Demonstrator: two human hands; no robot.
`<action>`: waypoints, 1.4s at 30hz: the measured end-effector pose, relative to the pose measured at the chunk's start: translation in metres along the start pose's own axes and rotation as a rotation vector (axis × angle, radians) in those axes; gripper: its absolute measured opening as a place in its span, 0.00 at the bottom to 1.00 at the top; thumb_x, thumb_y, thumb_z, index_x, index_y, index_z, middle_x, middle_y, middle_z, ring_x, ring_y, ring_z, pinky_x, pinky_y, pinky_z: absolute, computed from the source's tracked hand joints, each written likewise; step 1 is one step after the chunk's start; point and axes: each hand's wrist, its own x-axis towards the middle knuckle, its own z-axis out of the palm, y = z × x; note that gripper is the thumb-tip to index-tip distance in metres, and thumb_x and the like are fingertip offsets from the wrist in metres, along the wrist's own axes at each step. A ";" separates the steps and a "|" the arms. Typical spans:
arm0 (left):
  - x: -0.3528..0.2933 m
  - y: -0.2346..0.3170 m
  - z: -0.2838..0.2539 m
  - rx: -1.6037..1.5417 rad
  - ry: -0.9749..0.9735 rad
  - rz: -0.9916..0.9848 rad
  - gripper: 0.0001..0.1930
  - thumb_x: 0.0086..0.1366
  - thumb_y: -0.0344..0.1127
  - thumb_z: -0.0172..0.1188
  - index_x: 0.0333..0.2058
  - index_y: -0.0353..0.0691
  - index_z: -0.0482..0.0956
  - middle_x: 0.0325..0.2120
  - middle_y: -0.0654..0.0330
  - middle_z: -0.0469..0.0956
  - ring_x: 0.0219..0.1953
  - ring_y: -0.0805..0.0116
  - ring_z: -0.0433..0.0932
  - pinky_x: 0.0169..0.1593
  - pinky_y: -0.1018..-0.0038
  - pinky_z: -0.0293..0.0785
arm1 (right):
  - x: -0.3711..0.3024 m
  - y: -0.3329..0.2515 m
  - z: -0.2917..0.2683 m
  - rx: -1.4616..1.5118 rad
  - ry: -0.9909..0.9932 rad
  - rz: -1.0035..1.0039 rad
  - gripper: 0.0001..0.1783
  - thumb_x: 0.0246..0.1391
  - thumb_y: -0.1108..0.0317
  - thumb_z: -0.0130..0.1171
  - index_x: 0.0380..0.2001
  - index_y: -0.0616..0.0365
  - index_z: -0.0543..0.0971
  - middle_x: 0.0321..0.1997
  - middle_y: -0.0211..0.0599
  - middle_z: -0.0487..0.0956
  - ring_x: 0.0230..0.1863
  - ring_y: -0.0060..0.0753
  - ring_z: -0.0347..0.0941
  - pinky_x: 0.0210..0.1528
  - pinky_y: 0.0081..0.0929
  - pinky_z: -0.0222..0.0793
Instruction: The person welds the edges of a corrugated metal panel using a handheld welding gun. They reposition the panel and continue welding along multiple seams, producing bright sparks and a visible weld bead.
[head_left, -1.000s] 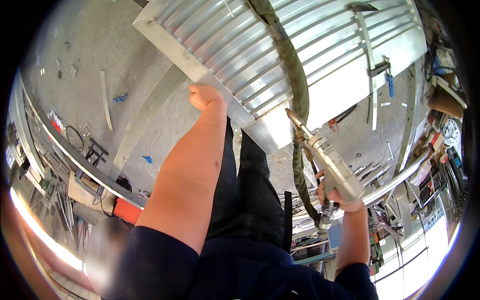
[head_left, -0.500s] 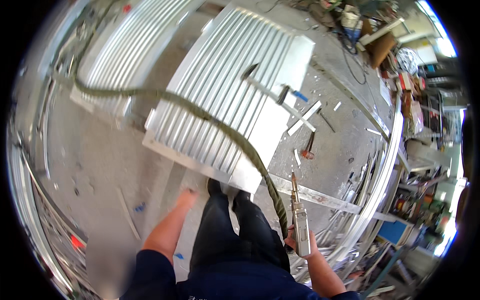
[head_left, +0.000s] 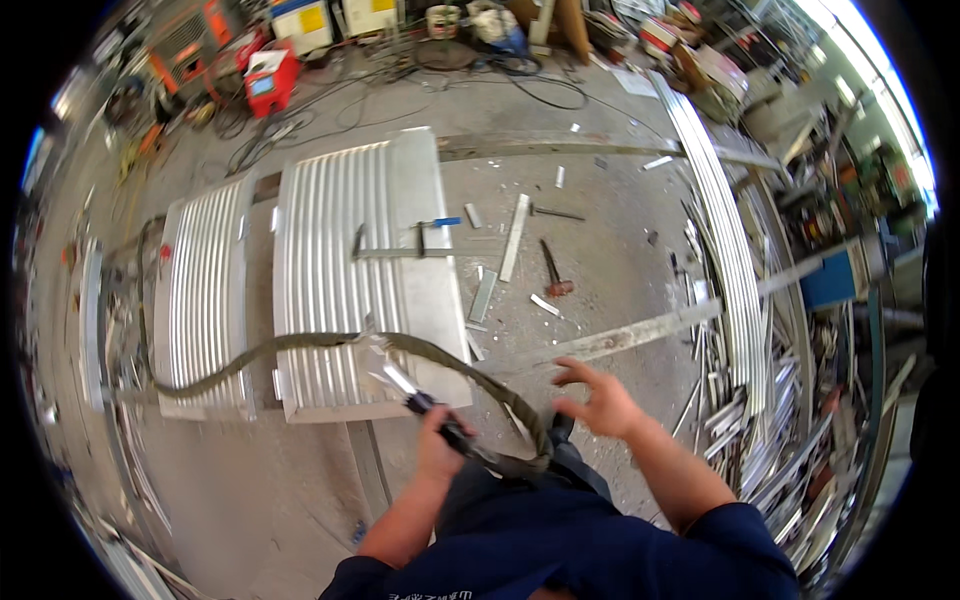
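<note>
My left hand (head_left: 438, 450) is closed around the dark grip of a welding torch (head_left: 425, 407), whose bright metal front is smeared by motion. It points up and to the left, above the near right corner of a ribbed metal panel (head_left: 330, 220). A thick olive-sheathed cable (head_left: 430, 347) runs from the torch, loops in front of my body and lies across the panel. Off to the right, my right hand (head_left: 603, 402) is empty, its fingers spread near the cable loop. On the panel's right part lies a bar clamp (head_left: 390, 253) with a blue handle.
A second ribbed panel (head_left: 207, 300) stands to the left. On the floor at right are a red-headed hammer (head_left: 560, 288), a metal strip (head_left: 514, 238) and small offcuts. Long metal profiles (head_left: 722, 250) lie farther right. A red machine (head_left: 268, 85) and cables are at the back.
The torch has passed from my right hand to my left and moved left over the panel's near edge. My right hand has opened and risen forward. The view has turned.
</note>
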 end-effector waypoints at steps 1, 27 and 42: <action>-0.003 0.013 0.016 0.000 0.099 0.054 0.13 0.66 0.46 0.57 0.30 0.42 0.71 0.19 0.59 0.72 0.22 0.59 0.74 0.32 0.59 0.76 | -0.022 0.048 -0.021 0.020 0.048 0.244 0.35 0.55 0.56 0.68 0.63 0.58 0.70 0.48 0.46 0.83 0.51 0.43 0.80 0.53 0.35 0.74; 0.022 0.071 0.201 0.201 0.571 0.667 0.14 0.61 0.46 0.65 0.26 0.48 0.70 0.17 0.66 0.70 0.18 0.70 0.71 0.22 0.72 0.69 | -0.232 0.469 -0.385 0.271 0.473 0.929 0.21 0.59 0.57 0.63 0.43 0.68 0.80 0.32 0.39 0.83 0.28 0.29 0.80 0.30 0.29 0.73; 0.334 0.098 0.301 0.360 0.574 0.123 0.12 0.58 0.45 0.64 0.29 0.46 0.71 0.17 0.60 0.73 0.17 0.65 0.73 0.22 0.66 0.72 | -0.046 0.395 -0.410 0.362 0.216 1.242 0.20 0.61 0.56 0.61 0.44 0.65 0.79 0.34 0.40 0.83 0.31 0.34 0.81 0.33 0.31 0.76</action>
